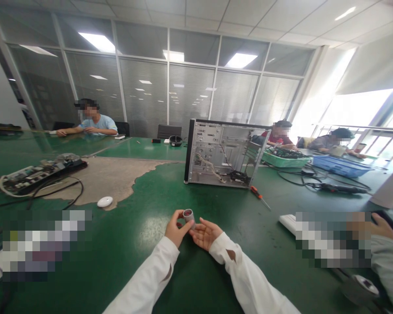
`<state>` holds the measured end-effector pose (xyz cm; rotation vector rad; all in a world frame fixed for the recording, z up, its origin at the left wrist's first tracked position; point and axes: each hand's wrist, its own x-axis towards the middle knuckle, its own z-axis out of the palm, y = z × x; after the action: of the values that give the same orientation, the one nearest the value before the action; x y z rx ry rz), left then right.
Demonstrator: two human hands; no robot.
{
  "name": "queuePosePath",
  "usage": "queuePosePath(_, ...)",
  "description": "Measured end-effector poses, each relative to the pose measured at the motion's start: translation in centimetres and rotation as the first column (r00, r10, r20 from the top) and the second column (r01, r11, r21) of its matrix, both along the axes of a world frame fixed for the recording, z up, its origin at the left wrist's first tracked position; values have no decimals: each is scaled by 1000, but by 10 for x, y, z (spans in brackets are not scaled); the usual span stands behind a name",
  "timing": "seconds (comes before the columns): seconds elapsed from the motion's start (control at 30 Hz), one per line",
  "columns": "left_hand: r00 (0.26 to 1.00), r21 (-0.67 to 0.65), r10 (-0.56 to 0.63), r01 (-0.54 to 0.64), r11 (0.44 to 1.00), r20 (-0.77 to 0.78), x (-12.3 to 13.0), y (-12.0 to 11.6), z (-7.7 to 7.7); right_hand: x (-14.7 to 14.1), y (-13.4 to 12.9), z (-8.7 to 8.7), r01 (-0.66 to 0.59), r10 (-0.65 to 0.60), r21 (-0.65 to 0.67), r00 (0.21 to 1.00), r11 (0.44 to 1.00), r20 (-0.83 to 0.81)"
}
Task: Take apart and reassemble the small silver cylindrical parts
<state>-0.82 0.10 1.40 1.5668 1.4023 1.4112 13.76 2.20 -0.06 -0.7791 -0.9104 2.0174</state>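
Between the fingers and thumb of my left hand (177, 229) is a short grey metal cylinder (188, 216), held slightly tilted over the green table (150, 266). Its top end faces me and shows something reddish inside. My right hand (205, 233) lies palm up just to the right, fingers spread and close to the cylinder's lower end. Whether those fingertips touch it, I cannot tell. Beyond both hands stands an open computer case (222, 152), its bare metal inside and a few cables showing. A screwdriver (260, 197) with an orange handle lies at the case's right corner.
A white oval object (105, 202) lies on the left, near a grey worn patch (111, 174) and a power strip-like assembly (42, 172). At right are a green basket (286, 160), a blue basket (342, 165), cables and a neighbour's hand (381, 226). Several people sit around.
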Motion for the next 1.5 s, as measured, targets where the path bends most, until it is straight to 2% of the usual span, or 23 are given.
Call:
queuePosePath(0.13, 997, -33, 68, -67, 997, 33, -3, 3, -2, -5, -2, 2, 29, -35, -120, 998, 992, -49)
queuePosePath(0.23, 994, -48, 102, -100, 994, 50, -4, 4, -3, -9, -2, 0, 127, -149, -254, 986, 959, -71)
queuePosePath(0.3, 992, -52, 112, -109, 993, 61, -4, 5, -3, -10, -1, -1, 189, -208, -256, 977, 948, -51)
queuePosePath(0.53, 995, -42, 97, -98, 994, -27, -3, 6, -6, -9, 3, -6, 269, -274, -98, 961, 958, -34)
queuePosePath(0.67, 993, -7, 75, -76, 997, -87, -2, 7, -7, -8, 5, -10, 328, -328, -11, 945, 945, -6)
queuePosePath(1.0, 968, 68, -82, 101, 993, -235, -4, 3, -7, -5, 10, -8, 402, -420, 230, 907, 886, 34)
queuePosePath(1.27, 959, 130, -89, 128, 983, -271, -2, 1, -9, -4, 8, 0, 413, -522, 502, 848, 760, 92)
queuePosePath(1.5, 937, 238, 51, 35, 971, -346, -1, 1, -6, -8, -3, 11, 366, -533, 692, 845, 623, 33)
